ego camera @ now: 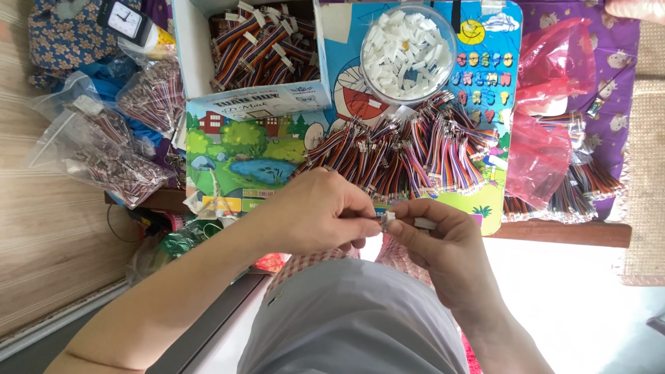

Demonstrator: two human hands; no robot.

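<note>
Cartoon-printed table (242, 149) under ribbon-cable heaps (409, 149), wooden floor (48, 235) beside

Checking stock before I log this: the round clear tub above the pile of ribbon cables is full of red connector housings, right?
Not red. The head view shows the round clear tub full of white connector housings, above the pile of ribbon cables.

Wooden floor (48, 228), low wooden table (568, 232)
</note>
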